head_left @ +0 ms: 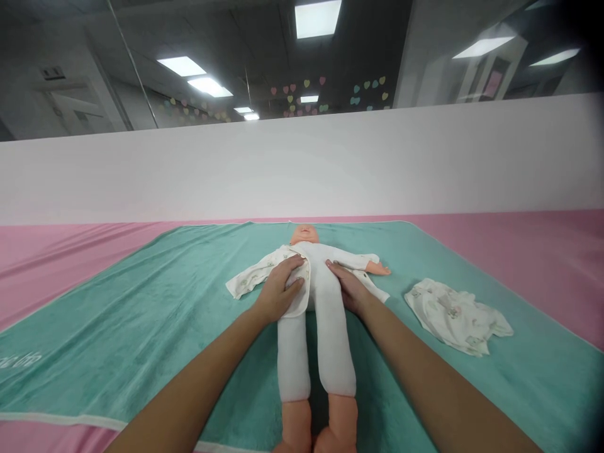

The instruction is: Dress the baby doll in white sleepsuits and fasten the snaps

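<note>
1. A pink sheet point(542, 251) lies under a teal plush towel point(117, 333).
2. A baby doll point(317, 327) lies face up mid-towel; it looks light and soft, so its torso or thighs seem the steadiest places to hold.
3. A printed white infant top point(255, 275) lies open around the doll's torso, thin and easily rumpled.
4. A crumpled white garment point(455, 316) lies on the towel, well right of the doll.
5. The left hand point(280, 289) presses flat on the top's edge, fingers close together; the right hand point(349, 288) rests on the doll's hip, fingers together, gripping nothing.

Baby-care classroom, infant manikin point(321, 296), paper hearts point(292, 89), ceiling panel lights point(316, 19)
</note>
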{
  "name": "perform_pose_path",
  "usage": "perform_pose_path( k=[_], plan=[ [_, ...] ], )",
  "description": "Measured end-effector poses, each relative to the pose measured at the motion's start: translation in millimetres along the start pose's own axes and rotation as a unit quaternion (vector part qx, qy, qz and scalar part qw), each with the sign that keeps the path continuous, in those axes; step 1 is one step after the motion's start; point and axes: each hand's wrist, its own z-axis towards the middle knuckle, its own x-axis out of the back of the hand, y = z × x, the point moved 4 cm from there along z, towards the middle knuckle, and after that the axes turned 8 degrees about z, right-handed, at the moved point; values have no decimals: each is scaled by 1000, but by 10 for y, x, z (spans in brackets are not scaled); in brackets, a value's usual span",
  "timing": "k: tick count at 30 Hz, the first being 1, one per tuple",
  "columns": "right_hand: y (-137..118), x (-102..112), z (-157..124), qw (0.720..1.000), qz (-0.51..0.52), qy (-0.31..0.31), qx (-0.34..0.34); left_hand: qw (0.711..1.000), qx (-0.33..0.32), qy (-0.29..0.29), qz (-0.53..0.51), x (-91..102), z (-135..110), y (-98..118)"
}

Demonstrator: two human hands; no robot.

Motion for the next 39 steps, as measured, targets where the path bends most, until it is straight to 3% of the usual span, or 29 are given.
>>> perform_pose_path(
  k=[9,18,21,26,29,33,36,39],
  plan=[
    [12,-11,12,1000,1,-26,-6,1000,-12,-2,2,0,9,10],
    [4,27,14,1000,-15,9,6,1000,-24,0,2,-4,23,14],
    [9,46,20,999,-34,11,11,999,-35,25,2,40,6,30],
    [-23,94,29,974,-178,96,101,993,-9,117,9,222,-12,109],
    [-27,20,39,943,-286,86,150,990,7,136,31,267,80,235],
    [-17,-131,20,934,-300,-11,193,993,-1,86,74,169,398,424],
    [-41,-242,-46,904,-338,-101,243,994,-20,-17,109,-23,718,489],
    [-59,-262,-82,866,-393,-145,272,976,-42,-116,179,-266,1004,502]
  ],
)
